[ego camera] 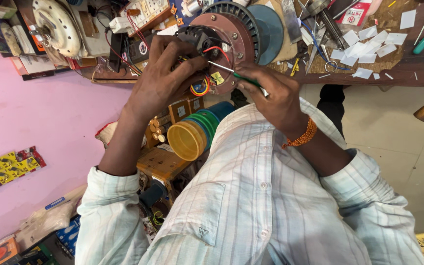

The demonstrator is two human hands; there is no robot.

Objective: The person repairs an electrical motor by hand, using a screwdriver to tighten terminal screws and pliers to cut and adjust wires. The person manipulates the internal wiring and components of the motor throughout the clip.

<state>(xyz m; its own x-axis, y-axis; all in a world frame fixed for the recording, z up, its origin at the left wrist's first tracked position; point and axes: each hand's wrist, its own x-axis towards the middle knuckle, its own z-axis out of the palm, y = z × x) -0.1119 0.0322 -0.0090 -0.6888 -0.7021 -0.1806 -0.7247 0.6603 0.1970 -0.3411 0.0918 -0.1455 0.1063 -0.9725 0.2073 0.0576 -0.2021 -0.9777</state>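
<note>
The left hand is closed around the edge of a round brown motor, which is held at the counter edge. A thin green-handled screwdriver is pinched in the right hand, its tip set among the motor's red wires.

Pink wall; cluttered wooden workbench; pale beige floor; even light.
</note>
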